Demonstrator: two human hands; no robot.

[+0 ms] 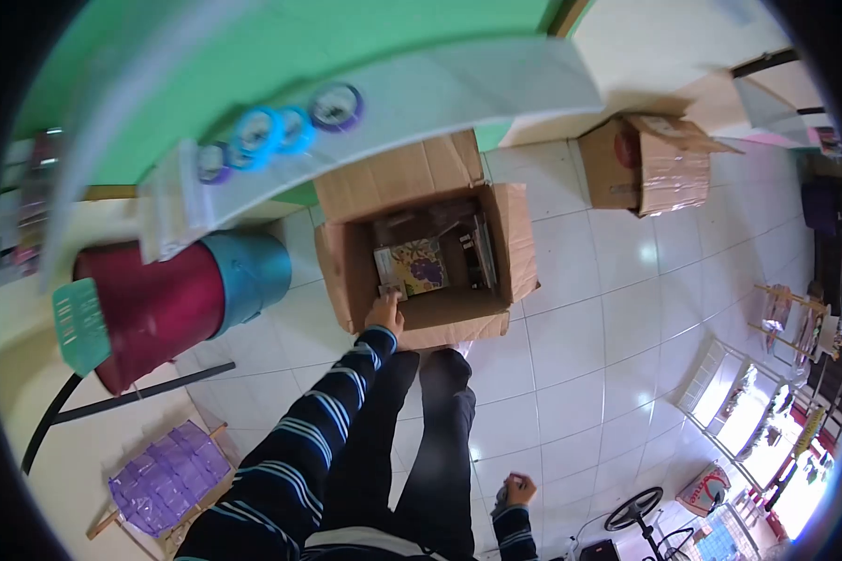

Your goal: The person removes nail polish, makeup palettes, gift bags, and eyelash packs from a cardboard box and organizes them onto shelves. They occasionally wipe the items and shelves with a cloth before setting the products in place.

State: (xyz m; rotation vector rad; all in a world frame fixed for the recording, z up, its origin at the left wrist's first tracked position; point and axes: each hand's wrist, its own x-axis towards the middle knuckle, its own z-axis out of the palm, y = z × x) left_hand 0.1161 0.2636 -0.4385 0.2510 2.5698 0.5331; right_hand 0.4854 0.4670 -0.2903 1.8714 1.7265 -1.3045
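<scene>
An open cardboard box (346, 257) stands on the floor in front of my feet, its flaps folded out. Inside lies a flat, book-like item with a grape picture (428, 271). My left hand (384, 315) reaches over the near side of the box, its fingers closed at the lower left corner of that item. Several thin, dark-edged items (477, 254) stand along the box's right inner wall. Low on the right, away from the box, my right hand (518, 488) is closed around a small grey, crumpled thing (501, 497), partly hidden.
A white shelf (458, 89) with blue and purple tape-like rolls (257, 134) juts out above the box. Left are a maroon bin (159, 304) and blue bucket (250, 280). Another cardboard box (617, 173) stands back right; a steering-wheel-like ring (634, 510) is lower right.
</scene>
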